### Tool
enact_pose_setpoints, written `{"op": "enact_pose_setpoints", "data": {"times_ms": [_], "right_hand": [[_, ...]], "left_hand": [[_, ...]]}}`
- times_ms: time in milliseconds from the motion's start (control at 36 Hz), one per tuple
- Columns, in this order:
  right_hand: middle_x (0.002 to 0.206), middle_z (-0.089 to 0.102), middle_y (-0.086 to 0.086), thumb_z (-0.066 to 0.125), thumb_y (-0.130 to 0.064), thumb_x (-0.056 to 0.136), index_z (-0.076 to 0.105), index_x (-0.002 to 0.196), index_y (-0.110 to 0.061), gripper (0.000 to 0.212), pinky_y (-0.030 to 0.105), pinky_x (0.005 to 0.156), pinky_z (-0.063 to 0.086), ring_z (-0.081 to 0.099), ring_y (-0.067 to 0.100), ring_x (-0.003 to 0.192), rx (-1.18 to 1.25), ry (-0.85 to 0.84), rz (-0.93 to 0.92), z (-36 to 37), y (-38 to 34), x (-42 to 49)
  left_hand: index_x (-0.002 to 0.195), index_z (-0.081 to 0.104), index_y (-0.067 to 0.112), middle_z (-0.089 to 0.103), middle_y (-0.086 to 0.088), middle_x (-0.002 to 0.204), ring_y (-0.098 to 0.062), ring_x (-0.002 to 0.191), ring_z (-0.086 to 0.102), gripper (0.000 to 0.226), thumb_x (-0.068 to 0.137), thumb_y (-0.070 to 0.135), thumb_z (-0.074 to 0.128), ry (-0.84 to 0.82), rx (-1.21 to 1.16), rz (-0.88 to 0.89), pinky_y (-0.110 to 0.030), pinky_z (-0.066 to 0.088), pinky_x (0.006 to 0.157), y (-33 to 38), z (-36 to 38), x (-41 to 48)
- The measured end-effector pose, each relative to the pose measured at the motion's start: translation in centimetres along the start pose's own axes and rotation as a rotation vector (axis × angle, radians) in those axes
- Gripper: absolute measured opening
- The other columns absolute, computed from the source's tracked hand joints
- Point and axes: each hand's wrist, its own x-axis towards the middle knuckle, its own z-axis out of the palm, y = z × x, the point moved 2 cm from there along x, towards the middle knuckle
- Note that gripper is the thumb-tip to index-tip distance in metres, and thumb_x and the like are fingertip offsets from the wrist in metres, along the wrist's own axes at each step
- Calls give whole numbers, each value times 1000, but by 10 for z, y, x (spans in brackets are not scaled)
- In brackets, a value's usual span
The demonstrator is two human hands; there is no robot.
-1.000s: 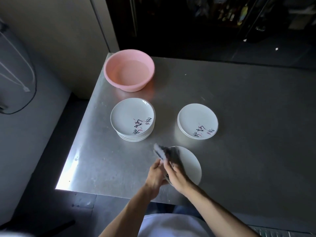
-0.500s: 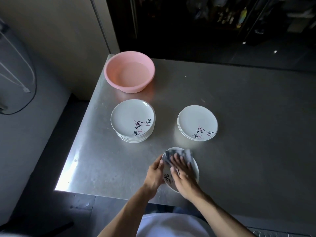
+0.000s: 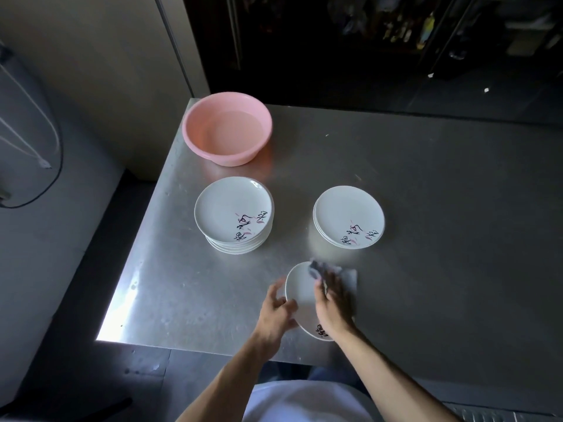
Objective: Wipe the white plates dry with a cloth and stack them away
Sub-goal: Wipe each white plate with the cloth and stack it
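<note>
Since the frame half a second earlier, the cloth (image 3: pixel 348 278) is being carried outward from the middle of the plate (image 3: pixel 301 287) to its 1 o'clock rim. The plate's printed motif is being brought round from about 8 o'clock to 6 o'clock, so the plate is judged to be turning under the wipe.

Hand state: the plate is being gripped at its 9 o'clock rim by the left hand (image 3: pixel 278 310), thumb over the face, though motion blur is obscuring the fingers. The right hand (image 3: pixel 333 306) is being held flat and uncurled, fingers pressing the cloth onto the plate's 3 o'clock half.

Position: the plate is being held tilted at the near edge of the counter (image 3: pixel 426 208), directly between the two hands and touching both. The taller stack (image 3: pixel 234 214) is lying at 11 o'clock from the hands and the lower stack (image 3: pixel 348 216) at 1 o'clock, both well apart from the plate. The pink basin (image 3: pixel 227 127) is standing beyond the taller stack.

Recommendation for the step in hand: pressure is best being kept even while the plate is being rotated against the cloth, so that the whole rim is being covered. The underside is judged to be needing a wipe too. Part of the cloth is hanging off the rim and should be gathered back under the fingers. Which stack is receiving dried plates cannot be told.
</note>
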Motion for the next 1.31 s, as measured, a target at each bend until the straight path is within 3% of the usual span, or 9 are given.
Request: {"op": "enact_pose_setpoints", "data": {"times_ms": [56,250,444,556,667,889,1083,1194,1306], "right_hand": [[167,10,12,23,-34,109,14,159,-7,57,37,123,5,7,24,154,8,42,99,-1,-3,-1],[164,15,-14,27,-35,109,26,157,-24,49,29,125,2,5,0,152,206,-268,-410,9,-13,-28],[165,16,15,24,-36,109,21,157,-5,57,42,122,12,15,27,152,73,40,137,-5,-21,-7],[157,41,3,27,-39,109,39,152,-17,50,26,117,23,35,9,143,503,-99,-65,-2,-36,-25],[137,61,-14,32,-53,101,62,134,-31,49,23,116,30,47,0,134,579,-340,-220,4,-35,-44],[164,19,14,22,-39,109,25,156,-9,56,36,119,12,15,26,152,-217,64,83,3,-11,-13],[164,4,-17,27,-34,110,12,155,-35,47,26,123,-6,-7,-5,150,92,-244,-444,22,-7,-38],[167,2,-5,22,-39,109,14,159,-24,53,42,124,-6,-5,10,153,-220,-85,-154,16,0,-20],[167,8,13,27,-38,108,11,159,-8,61,38,124,4,8,24,154,-49,-20,-99,7,-11,-20]], "left_hand": [[135,60,24,73,-15,108,-22,91,72,57,83,1,56,-64,34,13,-42,63,77,3,2,-1],[116,72,5,78,-19,110,-38,107,74,38,80,10,64,-116,122,24,-47,63,87,-1,0,-5],[125,64,23,76,-6,94,-17,80,73,54,79,-2,53,3,-108,36,-37,59,64,0,2,-6],[94,51,14,61,-9,85,-20,75,60,16,96,0,57,152,-36,7,-32,51,62,4,-6,-1],[107,51,8,72,-16,99,-32,92,72,27,87,11,69,82,-20,-26,-41,62,75,-4,-8,-7],[130,64,22,72,-16,108,-29,93,70,52,82,5,58,-8,-29,9,-39,63,73,1,-4,-11],[110,76,13,79,-15,108,-34,105,75,35,78,17,63,-62,76,34,-39,63,78,-5,-6,-17],[130,69,22,76,-16,115,-31,100,75,54,81,5,56,-56,-75,61,-43,62,74,-6,-2,-18],[111,64,17,70,-19,99,-25,82,66,35,93,-9,49,84,-73,51,-36,52,68,-6,-2,-14]]}}
